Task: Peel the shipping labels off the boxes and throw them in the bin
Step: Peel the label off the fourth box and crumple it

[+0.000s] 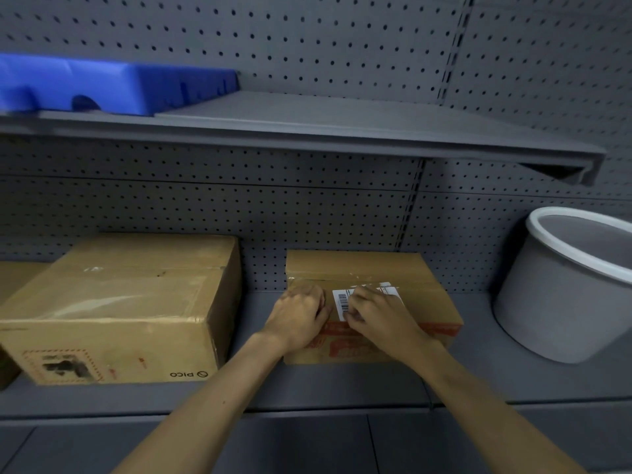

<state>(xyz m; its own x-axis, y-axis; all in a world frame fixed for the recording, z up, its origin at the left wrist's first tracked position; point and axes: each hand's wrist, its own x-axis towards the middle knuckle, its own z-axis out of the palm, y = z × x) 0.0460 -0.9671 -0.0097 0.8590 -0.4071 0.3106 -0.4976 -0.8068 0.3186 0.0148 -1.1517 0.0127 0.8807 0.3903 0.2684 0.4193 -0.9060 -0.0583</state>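
Your left hand (301, 316) rests curled on the small box (441, 302); your right hand (372, 313) pinches the shipping label (342, 301) edge. Grey bin (561, 289) sits right.

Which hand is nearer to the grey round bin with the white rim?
The right hand. It lies on the white shipping label, closer to the grey round bin; the left hand is further left.
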